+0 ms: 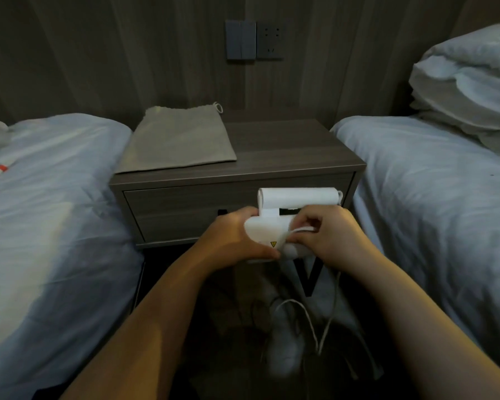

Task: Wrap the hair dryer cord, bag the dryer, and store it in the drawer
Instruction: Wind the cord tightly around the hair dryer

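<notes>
Head view: hair dryer (274, 226) before closed drawer (185, 209).

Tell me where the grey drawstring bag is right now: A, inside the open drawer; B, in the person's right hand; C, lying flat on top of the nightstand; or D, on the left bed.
C: the grey drawstring bag lies flat on the left part of the nightstand top, while both hands hold the white hair dryer.

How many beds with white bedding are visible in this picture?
2. One white-covered bed is left of the grey wooden nightstand, the other bed right of it. More could be outside the frame.
</notes>
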A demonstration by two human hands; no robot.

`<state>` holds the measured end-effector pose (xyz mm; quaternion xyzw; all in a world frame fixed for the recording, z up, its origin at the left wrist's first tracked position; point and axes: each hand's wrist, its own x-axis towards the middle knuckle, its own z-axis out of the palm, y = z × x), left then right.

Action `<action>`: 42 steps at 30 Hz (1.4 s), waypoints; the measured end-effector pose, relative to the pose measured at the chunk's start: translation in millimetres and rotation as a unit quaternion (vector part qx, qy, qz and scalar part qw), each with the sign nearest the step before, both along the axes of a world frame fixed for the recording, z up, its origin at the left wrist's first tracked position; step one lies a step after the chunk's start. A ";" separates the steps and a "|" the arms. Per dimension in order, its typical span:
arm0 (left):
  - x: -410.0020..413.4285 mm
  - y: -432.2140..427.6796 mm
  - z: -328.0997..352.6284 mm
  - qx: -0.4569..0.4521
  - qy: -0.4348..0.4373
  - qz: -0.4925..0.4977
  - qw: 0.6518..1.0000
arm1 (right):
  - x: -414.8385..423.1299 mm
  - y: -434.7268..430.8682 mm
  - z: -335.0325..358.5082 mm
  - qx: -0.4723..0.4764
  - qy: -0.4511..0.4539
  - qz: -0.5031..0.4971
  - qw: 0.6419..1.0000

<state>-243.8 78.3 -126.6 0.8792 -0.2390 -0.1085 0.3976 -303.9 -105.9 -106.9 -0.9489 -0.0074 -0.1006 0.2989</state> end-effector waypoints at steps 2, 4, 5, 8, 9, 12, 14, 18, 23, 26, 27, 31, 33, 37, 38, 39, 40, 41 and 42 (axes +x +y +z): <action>0.1 -0.8 -2.8 0.019 -0.009 -0.017 1.000 | 1.0 -4.8 2.4 0.026 0.025 0.059 0.998; -0.1 -2.8 -5.5 0.031 -0.006 -0.024 0.999 | 1.2 -9.0 2.9 0.027 0.034 0.093 0.995; -0.2 -4.0 -6.8 0.033 -0.004 -0.024 0.999 | 1.7 -9.7 2.2 0.030 0.034 0.097 0.994; -0.5 -7.2 -10.0 0.032 -0.008 -0.030 0.999 | 4.8 -5.6 -1.8 0.035 0.021 0.065 0.997; -0.3 -7.9 -10.9 0.035 -0.012 -0.033 0.999 | 5.8 -4.1 -2.7 0.031 0.015 0.044 0.998; 3.3 -5.9 -13.1 0.065 -0.023 -0.039 0.997 | 7.2 -4.6 -2.1 -0.017 0.022 -0.032 0.999; 6.8 -2.4 -13.6 0.094 -0.021 -0.050 0.994 | 7.7 -7.8 -0.7 -0.040 0.053 -0.049 0.997; 10.3 4.7 -12.0 0.141 -0.027 -0.075 0.987 | 6.6 -18.5 0.7 -0.036 0.087 0.009 0.996; 11.9 12.0 -8.5 0.157 0.022 -0.107 0.981 | 5.5 -37.5 2.8 0.011 0.090 0.056 0.994; 11.2 11.2 -8.5 0.172 0.045 -0.136 0.975 | 7.9 -38.9 2.7 -0.023 0.061 -0.032 0.997; 10.9 10.5 -8.5 0.174 0.053 -0.146 0.972 | 8.7 -39.7 2.2 -0.024 0.054 -0.050 0.997; 10.7 14.5 -7.4 0.150 0.093 -0.183 0.967 | 13.1 -52.4 -4.9 0.044 0.077 -0.018 0.996; 11.7 19.1 -6.3 0.120 0.117 -0.198 0.966 | 12.8 -59.4 -8.5 0.164 0.107 0.048 0.979; 11.5 22.5 -5.5 0.031 0.176 -0.219 0.959 | 19.9 -70.6 -20.8 0.376 0.127 0.089 0.914; 10.8 21.6 -6.3 0.002 0.188 -0.221 0.957 | 22.7 -70.4 -26.2 0.396 0.122 0.090 0.906; 9.6 20.5 -7.4 -0.031 0.196 -0.220 0.955 | 24.8 -68.2 -31.1 0.424 0.109 0.091 0.894; 8.6 18.9 -9.0 -0.068 0.201 -0.213 0.954 | 26.6 -65.4 -35.5 0.459 0.089 0.102 0.878; 7.8 17.3 -11.1 -0.105 0.207 -0.202 0.952 | 29.3 -63.4 -41.5 0.496 0.069 0.136 0.855; 6.9 15.2 -13.4 -0.139 0.214 -0.189 0.948 | 32.8 -61.0 -49.2 0.525 0.057 0.173 0.831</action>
